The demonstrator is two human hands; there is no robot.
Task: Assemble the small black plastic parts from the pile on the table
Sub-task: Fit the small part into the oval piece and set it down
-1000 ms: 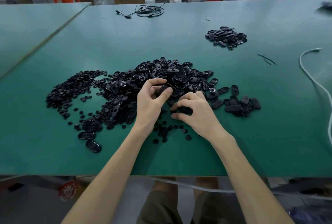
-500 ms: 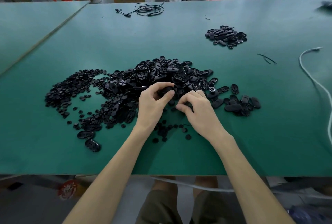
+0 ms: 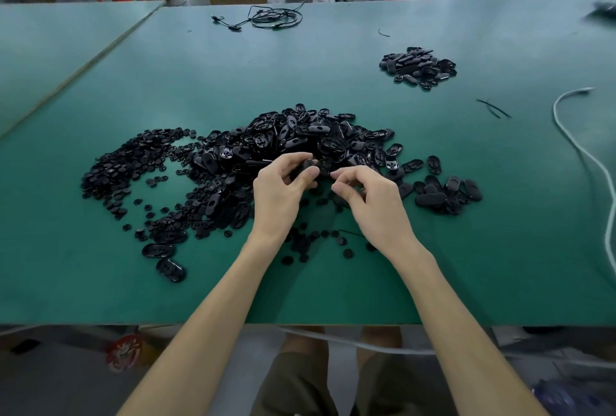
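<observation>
The left grip (image 3: 280, 190) is curled round an oval black part (image 3: 304, 169), thumb on its near face and fingers over the top, lifted just above the near edge of the main pile (image 3: 300, 137); the right grip (image 3: 375, 204) sits just beside it, thumb and forefinger drawn close together at the part's right end (whether a small piece is pinched between them I cannot tell); the pile lies mid-bench (image 3: 500, 249), oval shells heaped at the centre, small round pieces (image 3: 126, 162) spread to its left and a few scattered under the wrists; a smaller heap (image 3: 418, 65) lies well apart at the far right; a coiled black cable (image 3: 275, 17) rests at the far edge, a white cable (image 3: 573, 135) trails down the right side
</observation>
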